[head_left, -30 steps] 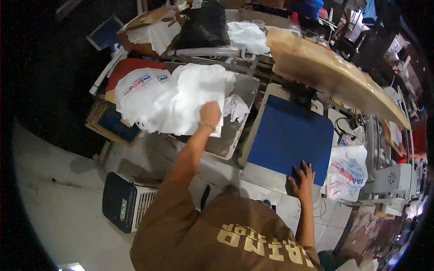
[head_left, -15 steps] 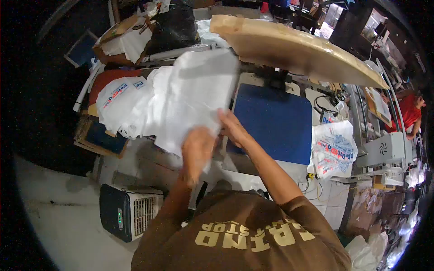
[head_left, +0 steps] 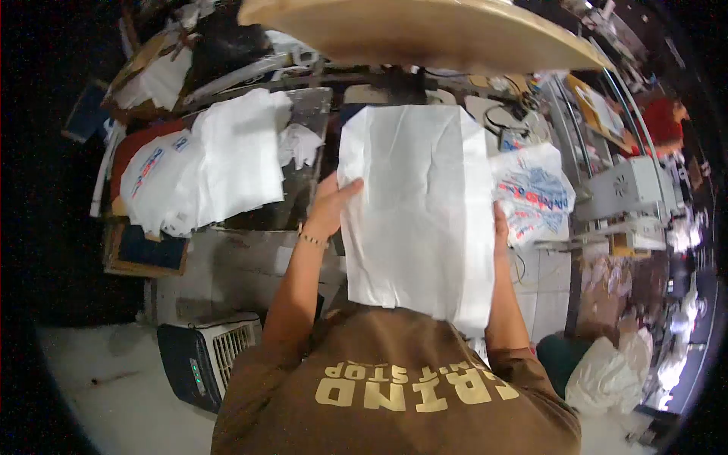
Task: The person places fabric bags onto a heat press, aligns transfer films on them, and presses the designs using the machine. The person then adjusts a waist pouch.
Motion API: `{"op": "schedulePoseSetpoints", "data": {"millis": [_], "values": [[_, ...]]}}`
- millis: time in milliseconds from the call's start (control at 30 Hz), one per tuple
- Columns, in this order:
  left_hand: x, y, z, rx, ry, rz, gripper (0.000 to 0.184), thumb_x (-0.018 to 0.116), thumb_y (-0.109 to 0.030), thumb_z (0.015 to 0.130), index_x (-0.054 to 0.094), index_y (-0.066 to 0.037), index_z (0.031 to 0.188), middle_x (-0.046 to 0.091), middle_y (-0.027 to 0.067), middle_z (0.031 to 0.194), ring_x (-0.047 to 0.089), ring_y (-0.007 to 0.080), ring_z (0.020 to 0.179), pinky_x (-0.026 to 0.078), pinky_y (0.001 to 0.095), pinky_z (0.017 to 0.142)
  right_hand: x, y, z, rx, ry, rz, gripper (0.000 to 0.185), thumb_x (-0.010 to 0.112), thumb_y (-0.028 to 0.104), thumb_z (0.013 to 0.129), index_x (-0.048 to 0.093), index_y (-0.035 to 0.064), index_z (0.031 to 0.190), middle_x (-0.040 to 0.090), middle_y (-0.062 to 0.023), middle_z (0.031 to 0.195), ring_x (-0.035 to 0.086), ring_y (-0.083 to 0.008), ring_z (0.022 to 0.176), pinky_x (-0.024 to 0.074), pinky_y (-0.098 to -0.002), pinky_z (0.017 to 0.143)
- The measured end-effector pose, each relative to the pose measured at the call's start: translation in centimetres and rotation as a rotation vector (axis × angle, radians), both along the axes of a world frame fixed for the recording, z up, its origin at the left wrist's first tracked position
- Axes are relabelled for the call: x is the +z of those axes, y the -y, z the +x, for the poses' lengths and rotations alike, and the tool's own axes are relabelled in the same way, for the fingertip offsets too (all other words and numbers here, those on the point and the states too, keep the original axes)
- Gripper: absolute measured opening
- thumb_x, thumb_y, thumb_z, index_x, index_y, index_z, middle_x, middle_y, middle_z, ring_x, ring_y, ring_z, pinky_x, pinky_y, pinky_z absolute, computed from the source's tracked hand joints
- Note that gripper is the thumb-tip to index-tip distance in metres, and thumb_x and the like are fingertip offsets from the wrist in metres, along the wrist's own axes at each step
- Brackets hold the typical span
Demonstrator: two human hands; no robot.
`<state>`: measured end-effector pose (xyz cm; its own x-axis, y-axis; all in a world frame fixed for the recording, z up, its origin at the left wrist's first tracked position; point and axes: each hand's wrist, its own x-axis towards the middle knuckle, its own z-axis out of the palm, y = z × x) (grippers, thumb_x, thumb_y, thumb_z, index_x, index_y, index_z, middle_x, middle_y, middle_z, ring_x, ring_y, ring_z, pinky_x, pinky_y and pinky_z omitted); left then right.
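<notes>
A plain white fabric bag point(head_left: 413, 205), flat and lightly creased, is held up in front of my chest. My left hand point(head_left: 334, 203) grips its left edge, with the thumb on top. At the right edge my right hand point(head_left: 500, 227) closes on the bag, most of its fingers hidden behind it. Under the bag, the blue pad point(head_left: 350, 114) is nearly all covered. To the left lies a stack of plain white bags point(head_left: 241, 155), next to white bags with red and blue print point(head_left: 159, 178). More printed bags point(head_left: 531, 189) lie on the right.
A large tan padded board point(head_left: 425, 38) overhangs the far side. A grey box with a fan grille point(head_left: 626, 186) stands on a rack at right. On the floor at left is a dark-topped unit with a vent point(head_left: 208, 360). Someone in a red shirt point(head_left: 663, 125) is at far right.
The white bag has come from over the left stack to in front of me, turned upright and spread between both hands. My hands have moved apart to its side edges. The view has shifted.
</notes>
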<state>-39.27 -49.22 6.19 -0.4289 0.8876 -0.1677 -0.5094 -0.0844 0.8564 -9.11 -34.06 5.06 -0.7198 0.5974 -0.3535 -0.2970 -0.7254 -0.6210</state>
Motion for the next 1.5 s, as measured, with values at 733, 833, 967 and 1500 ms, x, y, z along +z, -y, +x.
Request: {"op": "schedulePoseSetpoints", "data": {"millis": [733,833,967,1500], "values": [[-6.5,-12.1,-6.9,0.112,-1.220,-0.126,0.048,0.079,-0.030,0.082,0.065,0.003,0.113,0.072,0.0201,0.106,0.068,0.0345,0.098,0.050,0.0397,0.086,-8.1,-9.7,12.2,-0.227,0.926,1.046,0.030,0.071,0.028,0.091,0.069,-0.0012,0.086,0.066,-0.0051,0.069,0.062,-0.0123,0.063,0.0487,-0.0258,0.060],[-4.3,-11.6,-4.8,0.194,-1.328,-0.402,0.055,0.081,-0.034,0.080,0.063,0.004,0.116,0.070,0.0246,0.104,0.067,0.0384,0.096,0.050,0.0426,0.086,-12.9,-15.6,10.3,-0.268,1.264,1.346,0.049,0.078,0.037,0.079,0.067,-0.0006,0.108,0.067,-0.0179,0.107,0.065,-0.0295,0.099,0.0502,-0.0387,0.087],[-1.5,-9.3,-0.2,0.321,-1.469,-0.710,0.067,0.079,-0.042,0.080,0.057,-0.001,0.128,0.058,0.0296,0.127,0.057,0.0418,0.117,0.044,0.0485,0.097,-15.4,-17.1,8.7,-0.115,1.720,1.606,0.087,0.078,0.053,0.070,0.049,0.0052,0.137,0.042,-0.0220,0.147,0.037,-0.0410,0.138,0.0318,-0.0626,0.109],[-6.2,-7.5,4.6,0.071,-1.892,-0.348,0.064,0.059,-0.051,0.094,0.051,-0.012,0.144,0.034,0.0221,0.156,0.024,0.0452,0.146,0.020,0.0591,0.116,-16.6,-17.5,5.6,-0.181,1.784,1.745,0.033,0.070,0.035,0.078,0.071,0.0097,0.099,0.062,-0.0141,0.109,0.056,-0.0326,0.112,0.0383,-0.0573,0.101]]}}
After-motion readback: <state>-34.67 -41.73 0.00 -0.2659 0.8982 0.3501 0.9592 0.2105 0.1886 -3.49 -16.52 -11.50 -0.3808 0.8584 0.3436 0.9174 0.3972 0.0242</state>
